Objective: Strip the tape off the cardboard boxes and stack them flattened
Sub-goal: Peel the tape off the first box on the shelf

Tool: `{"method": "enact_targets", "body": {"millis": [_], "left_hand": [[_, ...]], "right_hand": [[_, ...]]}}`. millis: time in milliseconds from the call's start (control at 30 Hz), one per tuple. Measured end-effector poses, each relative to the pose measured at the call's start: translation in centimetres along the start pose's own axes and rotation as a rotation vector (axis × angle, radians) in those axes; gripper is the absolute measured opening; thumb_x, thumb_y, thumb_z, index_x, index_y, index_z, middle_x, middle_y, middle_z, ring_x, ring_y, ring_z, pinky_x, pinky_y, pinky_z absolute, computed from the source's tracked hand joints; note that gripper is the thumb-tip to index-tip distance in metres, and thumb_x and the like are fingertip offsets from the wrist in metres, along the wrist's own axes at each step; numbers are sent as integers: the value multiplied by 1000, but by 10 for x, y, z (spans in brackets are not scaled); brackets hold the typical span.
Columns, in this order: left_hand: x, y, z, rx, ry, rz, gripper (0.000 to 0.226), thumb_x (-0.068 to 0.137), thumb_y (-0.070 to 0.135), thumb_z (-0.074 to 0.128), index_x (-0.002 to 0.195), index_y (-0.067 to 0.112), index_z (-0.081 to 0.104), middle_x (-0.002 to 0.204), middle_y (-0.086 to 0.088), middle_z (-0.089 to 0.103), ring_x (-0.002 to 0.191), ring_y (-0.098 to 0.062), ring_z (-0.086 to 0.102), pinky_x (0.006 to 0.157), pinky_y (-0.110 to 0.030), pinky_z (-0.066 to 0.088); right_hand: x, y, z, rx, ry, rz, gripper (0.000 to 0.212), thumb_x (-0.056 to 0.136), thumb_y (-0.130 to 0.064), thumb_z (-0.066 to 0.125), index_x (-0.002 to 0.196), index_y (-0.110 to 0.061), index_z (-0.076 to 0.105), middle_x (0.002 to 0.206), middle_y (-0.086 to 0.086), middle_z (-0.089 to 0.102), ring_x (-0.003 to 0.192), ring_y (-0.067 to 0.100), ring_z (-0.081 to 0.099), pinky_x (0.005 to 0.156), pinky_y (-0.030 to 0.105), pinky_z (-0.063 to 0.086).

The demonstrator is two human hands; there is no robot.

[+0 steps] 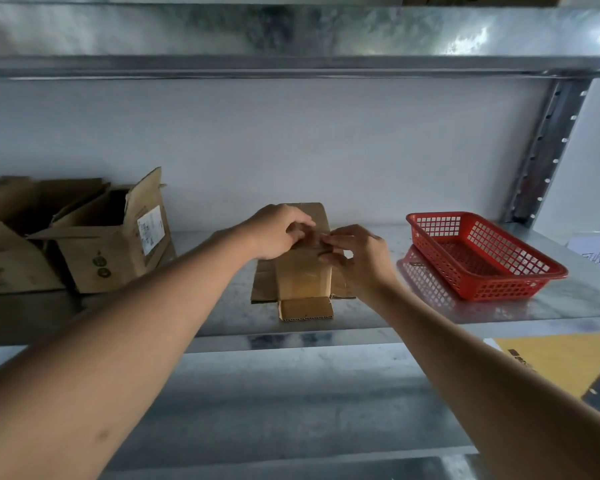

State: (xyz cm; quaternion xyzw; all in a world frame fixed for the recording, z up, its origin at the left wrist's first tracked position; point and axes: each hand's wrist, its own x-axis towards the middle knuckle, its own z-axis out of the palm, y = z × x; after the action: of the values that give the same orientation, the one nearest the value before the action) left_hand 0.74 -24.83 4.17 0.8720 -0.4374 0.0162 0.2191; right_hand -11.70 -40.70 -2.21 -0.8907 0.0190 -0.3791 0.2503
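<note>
Both hands, left (pixel 278 232) and right (pixel 352 259), pinch clear tape (pixel 314 237) on small box (pixel 303 268) on shelf (pixel 378 317); peel slow, low angle, brace cardboard.

Both my bare forearms reach forward and up, converging toward the middle. My left hand (pixel 278 230) is turned palm-down, knuckles up, its fingers curled with the tips pinched together. My right hand (pixel 354 258) sits just beside it, slightly lower, back toward me, its fingers bent and their tips nearly meeting my left fingertips.
</note>
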Motion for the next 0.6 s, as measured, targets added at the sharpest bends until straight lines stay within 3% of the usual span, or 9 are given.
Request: {"method": "enact_targets", "body": {"millis": [133, 267, 367, 500, 600], "left_hand": [[8, -8, -1, 19, -138, -64, 42, 108, 36, 50, 151, 36, 51, 168, 12, 25, 157, -17, 18, 126, -38, 12], [8, -21, 2, -56, -147, -75, 40, 110, 36, 46, 149, 42, 50, 166, 16, 30, 155, -14, 25, 127, -38, 15], [8, -26, 2, -109, -155, -68, 39, 112, 28, 43, 147, 41, 53, 164, 16, 33, 154, -13, 26, 128, -40, 14], [6, -28, 5, -158, -121, -37, 39, 111, 20, 43, 144, 34, 60, 157, 8, 45, 149, -14, 33, 125, -32, 19], [5, -32, 6, -190, -66, -19, 36, 110, 20, 48, 139, 32, 65, 133, 4, 56, 136, -18, 41, 117, -31, 28]], "right_hand": [[2, 4, -4, 96, 11, 46, 23, 86, -5, 79, 108, -12, 81, 107, 5, 79, 95, 16, 74, 88, 12, 50], [2, 8, -5, 287, -13, 206, 20, 88, -5, 79, 104, -15, 82, 89, -8, 78, 79, 10, 77, 84, 26, 61], [-1, 7, -2, 494, 36, 321, 16, 84, -4, 82, 96, -14, 83, 84, 0, 80, 79, 18, 78, 80, 36, 64], [-9, 6, 6, 720, 116, 441, 16, 85, -1, 80, 90, -15, 82, 87, 1, 80, 83, 20, 78, 75, 34, 65], [-11, 7, 9, 827, 146, 504, 17, 89, 1, 76, 90, -15, 81, 91, 4, 80, 89, 22, 78, 80, 34, 64]]}}
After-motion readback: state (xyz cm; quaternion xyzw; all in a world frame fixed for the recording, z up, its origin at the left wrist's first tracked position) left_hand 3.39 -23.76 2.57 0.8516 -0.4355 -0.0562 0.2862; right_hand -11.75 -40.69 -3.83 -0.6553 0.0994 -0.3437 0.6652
